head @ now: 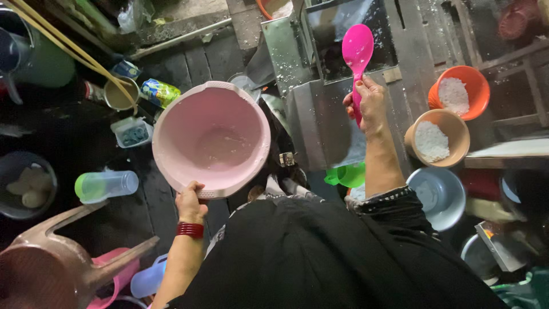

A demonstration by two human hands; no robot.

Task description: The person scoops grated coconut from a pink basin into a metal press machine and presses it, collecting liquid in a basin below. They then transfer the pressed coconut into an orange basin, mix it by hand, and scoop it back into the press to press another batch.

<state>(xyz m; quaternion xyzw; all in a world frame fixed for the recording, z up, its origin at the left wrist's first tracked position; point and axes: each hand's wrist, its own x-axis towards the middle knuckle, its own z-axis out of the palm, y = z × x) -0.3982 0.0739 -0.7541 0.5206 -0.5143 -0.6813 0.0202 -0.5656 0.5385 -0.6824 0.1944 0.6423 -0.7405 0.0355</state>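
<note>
Over metal machine (320, 114), spoon (357, 54) bowl-up

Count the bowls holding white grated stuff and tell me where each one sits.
2. An orange bowl sits at the right, beyond the right hand. A tan bowl sits just nearer, touching it. Other bowls may be hidden in the dark clutter at the right edge.

A large round pale pink basin (211, 139), empty with a wet film inside, is held tilted by its near rim; a bright pink plastic spoon (357, 54) is held upright, bowl upward
</note>
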